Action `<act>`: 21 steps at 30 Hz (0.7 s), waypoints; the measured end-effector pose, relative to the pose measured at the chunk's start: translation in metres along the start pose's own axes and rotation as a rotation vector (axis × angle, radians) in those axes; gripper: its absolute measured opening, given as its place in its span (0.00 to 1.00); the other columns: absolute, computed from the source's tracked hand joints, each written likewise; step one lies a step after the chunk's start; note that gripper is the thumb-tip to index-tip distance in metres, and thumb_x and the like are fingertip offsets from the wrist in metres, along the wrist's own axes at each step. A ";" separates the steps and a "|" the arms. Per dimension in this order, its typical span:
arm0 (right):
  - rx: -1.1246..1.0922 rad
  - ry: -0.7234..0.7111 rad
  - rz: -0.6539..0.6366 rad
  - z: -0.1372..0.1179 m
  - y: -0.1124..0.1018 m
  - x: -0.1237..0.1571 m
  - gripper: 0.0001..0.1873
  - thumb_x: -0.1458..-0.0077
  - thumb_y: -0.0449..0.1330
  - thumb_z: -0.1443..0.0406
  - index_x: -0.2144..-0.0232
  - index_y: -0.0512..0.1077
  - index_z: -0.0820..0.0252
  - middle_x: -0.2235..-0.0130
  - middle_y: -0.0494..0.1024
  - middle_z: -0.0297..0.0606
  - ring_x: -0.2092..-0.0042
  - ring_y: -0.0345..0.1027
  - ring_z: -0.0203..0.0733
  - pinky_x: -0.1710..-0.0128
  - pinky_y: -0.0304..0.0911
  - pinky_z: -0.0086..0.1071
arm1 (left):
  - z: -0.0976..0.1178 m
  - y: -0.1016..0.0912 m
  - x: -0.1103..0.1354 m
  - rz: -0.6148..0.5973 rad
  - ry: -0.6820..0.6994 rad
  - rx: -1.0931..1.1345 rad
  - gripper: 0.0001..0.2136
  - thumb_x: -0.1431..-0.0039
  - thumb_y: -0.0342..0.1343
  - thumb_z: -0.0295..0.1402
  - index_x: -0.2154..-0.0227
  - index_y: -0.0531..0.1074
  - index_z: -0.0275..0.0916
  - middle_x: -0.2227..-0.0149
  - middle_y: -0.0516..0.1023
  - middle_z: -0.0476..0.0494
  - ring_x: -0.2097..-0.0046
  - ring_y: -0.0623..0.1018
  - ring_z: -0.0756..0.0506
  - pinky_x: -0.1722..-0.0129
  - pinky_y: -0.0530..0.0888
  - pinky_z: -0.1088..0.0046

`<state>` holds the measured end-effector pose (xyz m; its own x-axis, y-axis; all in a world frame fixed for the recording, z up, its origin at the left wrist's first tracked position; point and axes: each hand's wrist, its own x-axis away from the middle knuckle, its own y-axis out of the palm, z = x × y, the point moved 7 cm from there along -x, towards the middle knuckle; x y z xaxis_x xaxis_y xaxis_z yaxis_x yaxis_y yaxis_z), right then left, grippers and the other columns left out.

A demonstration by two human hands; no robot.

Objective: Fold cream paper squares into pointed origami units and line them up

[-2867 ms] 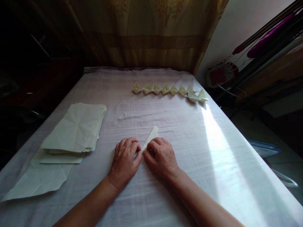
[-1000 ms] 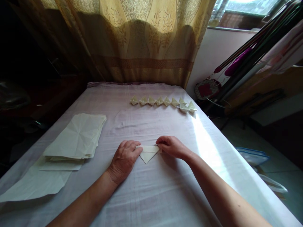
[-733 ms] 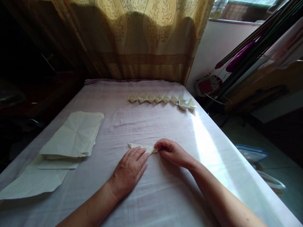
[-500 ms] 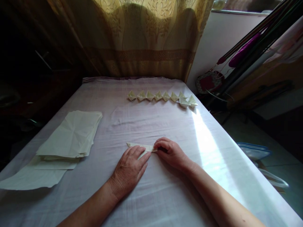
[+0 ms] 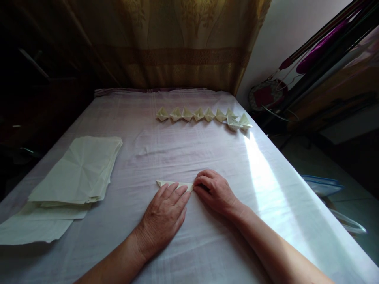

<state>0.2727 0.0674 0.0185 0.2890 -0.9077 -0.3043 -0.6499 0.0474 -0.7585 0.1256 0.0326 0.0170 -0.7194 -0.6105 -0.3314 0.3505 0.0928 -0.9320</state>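
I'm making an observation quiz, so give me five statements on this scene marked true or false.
1. The left hand and right hand both touch the folded paper. True.
2. The paper stack is left of both hands. True.
3. The left hand covers the paper stack. False: it partly covers the folded paper.
4. The row of folded shapes lies beyond the hands, toward the curtain. True.
5. The curtain is plain white. False: it is brownish and patterned.

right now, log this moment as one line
left hand: flat over folded paper | right hand: pinching its right end | paper stack: left side | folded pieces: far end
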 end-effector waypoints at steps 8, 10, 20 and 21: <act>-0.011 0.146 -0.008 0.005 0.003 -0.002 0.06 0.49 0.59 0.72 0.69 0.72 0.57 0.64 0.74 0.37 0.61 0.67 0.41 0.59 0.62 0.34 | 0.000 0.001 -0.003 -0.034 -0.013 0.019 0.19 0.36 0.50 0.31 0.42 0.67 0.43 0.43 0.73 0.46 0.41 0.68 0.40 0.39 0.60 0.56; -0.013 0.155 -0.004 0.004 0.002 -0.003 0.07 0.50 0.59 0.72 0.68 0.72 0.57 0.64 0.74 0.36 0.61 0.67 0.40 0.59 0.62 0.34 | -0.001 0.001 -0.004 -0.036 -0.027 0.032 0.20 0.37 0.52 0.32 0.42 0.66 0.45 0.43 0.73 0.46 0.42 0.68 0.40 0.39 0.60 0.55; -0.025 0.162 0.044 0.009 0.005 -0.004 0.05 0.46 0.58 0.71 0.72 0.70 0.57 0.68 0.73 0.35 0.64 0.66 0.39 0.62 0.61 0.32 | -0.001 0.001 -0.009 -0.022 -0.049 0.071 0.19 0.39 0.54 0.31 0.44 0.69 0.44 0.45 0.73 0.45 0.43 0.68 0.39 0.41 0.60 0.54; -0.042 0.157 0.051 0.010 0.004 -0.004 0.06 0.46 0.57 0.72 0.72 0.70 0.57 0.68 0.73 0.35 0.64 0.66 0.39 0.62 0.61 0.32 | -0.001 0.000 -0.009 -0.019 -0.049 0.073 0.19 0.39 0.53 0.30 0.45 0.69 0.43 0.45 0.74 0.45 0.44 0.68 0.39 0.41 0.60 0.54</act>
<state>0.2755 0.0751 0.0108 0.1435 -0.9587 -0.2455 -0.6909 0.0805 -0.7185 0.1314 0.0389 0.0194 -0.6967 -0.6495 -0.3045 0.3811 0.0246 -0.9242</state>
